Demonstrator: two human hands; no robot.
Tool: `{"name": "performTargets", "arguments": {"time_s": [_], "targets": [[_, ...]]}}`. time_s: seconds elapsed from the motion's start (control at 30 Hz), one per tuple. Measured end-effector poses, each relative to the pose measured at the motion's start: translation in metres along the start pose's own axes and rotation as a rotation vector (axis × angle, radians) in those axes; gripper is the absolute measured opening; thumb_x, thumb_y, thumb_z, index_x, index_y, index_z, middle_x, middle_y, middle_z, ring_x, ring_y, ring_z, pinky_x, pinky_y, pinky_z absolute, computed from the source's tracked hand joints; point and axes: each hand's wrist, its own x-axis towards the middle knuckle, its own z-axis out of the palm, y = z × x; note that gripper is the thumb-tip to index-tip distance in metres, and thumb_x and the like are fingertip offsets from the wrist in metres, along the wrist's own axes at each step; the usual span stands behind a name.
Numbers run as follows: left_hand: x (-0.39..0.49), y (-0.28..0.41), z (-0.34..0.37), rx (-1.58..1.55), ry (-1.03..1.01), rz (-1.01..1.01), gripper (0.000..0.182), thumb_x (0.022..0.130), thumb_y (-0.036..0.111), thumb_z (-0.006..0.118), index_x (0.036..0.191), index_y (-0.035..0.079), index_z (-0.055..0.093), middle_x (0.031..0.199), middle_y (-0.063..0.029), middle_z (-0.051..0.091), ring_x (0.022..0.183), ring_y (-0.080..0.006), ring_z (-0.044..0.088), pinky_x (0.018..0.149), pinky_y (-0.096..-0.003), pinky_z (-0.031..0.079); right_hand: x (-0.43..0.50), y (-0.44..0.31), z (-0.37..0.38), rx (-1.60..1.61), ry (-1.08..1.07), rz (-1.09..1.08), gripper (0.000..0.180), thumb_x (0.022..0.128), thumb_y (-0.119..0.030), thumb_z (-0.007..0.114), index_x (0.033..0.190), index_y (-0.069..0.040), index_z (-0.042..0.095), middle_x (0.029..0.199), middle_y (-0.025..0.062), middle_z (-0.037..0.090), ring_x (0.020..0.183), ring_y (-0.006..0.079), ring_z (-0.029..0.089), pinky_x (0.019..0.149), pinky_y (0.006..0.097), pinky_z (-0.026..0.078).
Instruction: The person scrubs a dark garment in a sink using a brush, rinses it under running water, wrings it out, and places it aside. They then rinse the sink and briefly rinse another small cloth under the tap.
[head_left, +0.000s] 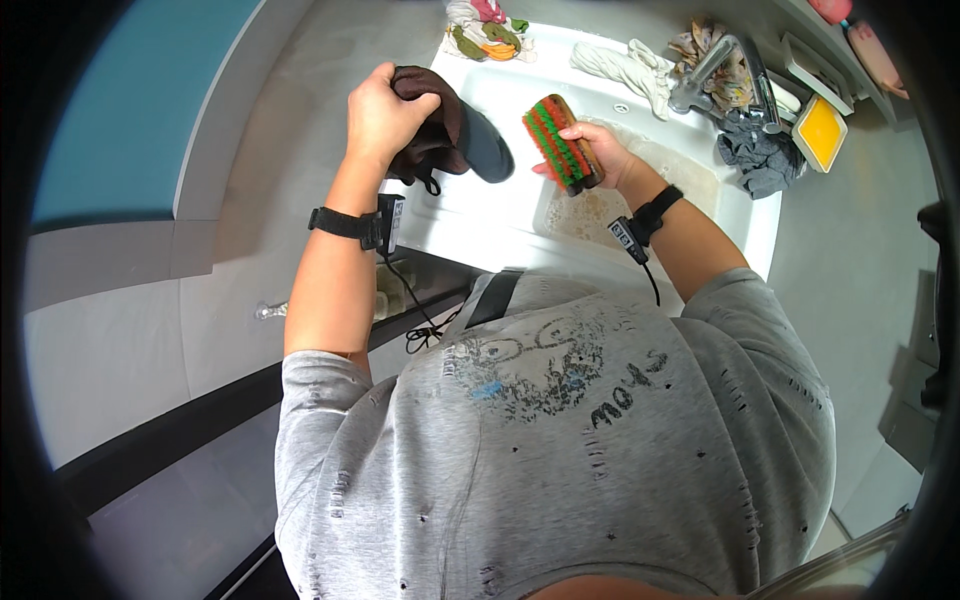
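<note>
My left hand (386, 112) grips a dark brown cloth cap (442, 124) by its crown, and the grey-blue brim points to the right over the left side of the white sink. My right hand (600, 154) holds a scrubbing brush (562, 146) with a wooden back; its red and green bristles face left, towards the cap. Brush and cap are apart. Beneath and beside the brush, cloudy water with foam stands in the basin (630, 217). The cap's inner side is mostly hidden.
Along the sink's rim (551, 45) lie a twisted white cloth (622, 67), a multicoloured cloth (487, 37) and a dark grey cloth (761, 154). A chrome faucet (705, 79) stands at the back right, near a yellow soap dish (820, 133). A wall-mounted cabinet (135, 97) is at the left.
</note>
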Motion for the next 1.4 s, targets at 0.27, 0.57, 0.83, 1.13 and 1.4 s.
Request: {"name": "performTargets", "arguments": {"time_s": [0.27, 0.57, 0.83, 1.13, 1.4], "targets": [[-0.014, 0.005, 0.0, -0.073, 0.189, -0.022, 0.033, 0.068, 0.021, 0.079, 0.086, -0.002, 0.064, 0.084, -0.0159, 0.073, 0.079, -0.0263, 0.072, 0.075, -0.0361, 0.057, 0.04, 0.042, 0.041, 0.1, -0.25, 0.08, 0.061, 0.084, -0.023, 0.063, 0.138, -0.006, 0.042, 0.122, 0.0154, 0.053, 0.127, 0.0406, 0.053, 0.078, 0.0469, 0.058], [-0.019, -0.008, -0.008, -0.161, 0.314, -0.008, 0.032, 0.069, 0.02, 0.078, 0.085, -0.003, 0.063, 0.082, -0.0154, 0.073, 0.076, -0.0242, 0.072, 0.074, -0.0348, 0.057, 0.064, 0.042, 0.045, 0.22, -0.201, -0.029, 0.053, 0.084, -0.025, 0.061, 0.131, -0.005, 0.05, 0.114, 0.0167, 0.061, 0.113, 0.0357, 0.062, 0.077, 0.0492, 0.057], [-0.029, -0.048, -0.015, 0.105, -0.016, 0.07, 0.026, 0.07, 0.014, 0.074, 0.09, 0.001, 0.064, 0.08, -0.014, 0.071, 0.075, -0.0272, 0.07, 0.07, -0.0372, 0.056, 0.08, -0.063, 0.002, -0.447, 0.228, -0.279, 0.037, 0.081, -0.024, 0.067, 0.108, 0.001, 0.061, 0.088, 0.0125, 0.065, 0.072, 0.0237, 0.064, 0.063, 0.0395, 0.054], [-0.118, -0.041, 0.088, -0.069, -0.709, 0.388, 0.016, 0.079, 0.017, 0.07, 0.088, 0.004, 0.071, 0.09, -0.0132, 0.065, 0.091, -0.0331, 0.064, 0.079, -0.0441, 0.052, 0.071, -0.026, -0.029, -1.482, 0.49, -0.144, 0.073, 0.065, -0.033, 0.077, 0.125, 0.005, 0.061, 0.117, 0.0252, 0.066, 0.105, 0.0334, 0.065, 0.092, 0.036, 0.051], [-0.106, -0.082, 0.107, 0.658, -0.719, 0.09, 0.09, 0.09, 0.076, 0.033, 0.156, 0.015, 0.03, 0.166, -0.0044, 0.017, 0.153, -0.0233, 0.012, 0.123, -0.0455, 0.003, 0.059, 0.009, -0.006, -1.488, 0.248, -0.5, 0.063, 0.071, -0.028, 0.077, 0.129, -0.007, 0.063, 0.113, 0.0196, 0.068, 0.104, 0.0343, 0.066, 0.093, 0.0388, 0.052]]}}
